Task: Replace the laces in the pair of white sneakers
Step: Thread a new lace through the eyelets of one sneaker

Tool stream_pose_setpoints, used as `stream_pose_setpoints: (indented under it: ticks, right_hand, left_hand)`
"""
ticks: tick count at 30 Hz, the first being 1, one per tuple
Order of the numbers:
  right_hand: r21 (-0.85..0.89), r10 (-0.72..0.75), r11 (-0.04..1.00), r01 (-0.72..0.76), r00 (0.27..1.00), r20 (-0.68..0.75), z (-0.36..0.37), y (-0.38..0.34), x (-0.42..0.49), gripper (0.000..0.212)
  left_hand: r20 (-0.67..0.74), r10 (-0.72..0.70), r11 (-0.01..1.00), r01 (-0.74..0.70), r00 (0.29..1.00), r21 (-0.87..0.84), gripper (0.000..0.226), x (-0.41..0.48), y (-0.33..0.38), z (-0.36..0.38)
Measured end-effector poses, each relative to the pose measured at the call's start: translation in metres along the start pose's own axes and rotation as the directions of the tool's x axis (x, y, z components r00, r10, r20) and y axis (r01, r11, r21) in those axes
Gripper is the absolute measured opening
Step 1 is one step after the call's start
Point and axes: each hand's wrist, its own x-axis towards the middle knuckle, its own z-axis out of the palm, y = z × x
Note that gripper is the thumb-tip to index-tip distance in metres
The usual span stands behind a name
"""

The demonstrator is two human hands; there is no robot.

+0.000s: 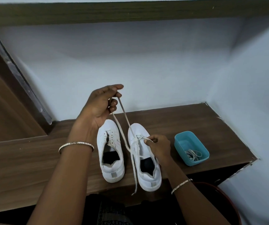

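Note:
Two white sneakers stand side by side on the wooden shelf (195,120), toes pointing at the wall. The left sneaker (110,153) has bare eyelets and no lace. On the right sneaker (144,159) a white lace (122,129) runs through the front eyelets. My left hand (101,104) is raised above the shoes and pinches a loop of that lace. My right hand (159,146) rests at the right sneaker's eyelets and pinches a lace strand there. One lace end hangs down past the shelf's front edge.
A teal plastic tub (192,147) to the right of the shoes holds another coiled white lace (193,154). Pale walls close in the shelf behind and to the right. A brown wooden panel rises at the left. A dark red rim shows at the bottom right.

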Motion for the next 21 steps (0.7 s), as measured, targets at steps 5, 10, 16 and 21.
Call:
stream_pose_setpoints:
  ticks: [5,10,16,21]
  right_hand:
    - [0.053,-0.150,0.986,0.155,0.985,-0.080,0.001,-0.023,-0.018,0.014]
    - [0.258,-0.410,0.904,0.341,0.862,0.297,0.008,-0.076,-0.053,0.033]
    - [0.167,-0.489,0.872,0.461,0.790,0.370,0.034,-0.088,-0.070,0.033]
    - [0.412,-0.394,0.892,0.188,0.768,0.504,0.005,-0.071,-0.067,0.037]
  left_hand:
    - [-0.008,0.085,0.996,-0.085,0.996,-0.014,0.024,-0.002,0.011,-0.001]
    - [0.017,-0.004,0.976,0.008,1.000,-0.218,0.028,-0.004,0.006,0.015]
    - [0.101,-0.099,0.875,0.135,0.990,-0.464,0.032,-0.002,0.005,0.029]
    - [-0.027,-0.103,0.928,0.086,0.994,-0.362,0.035,0.006,0.007,0.010]
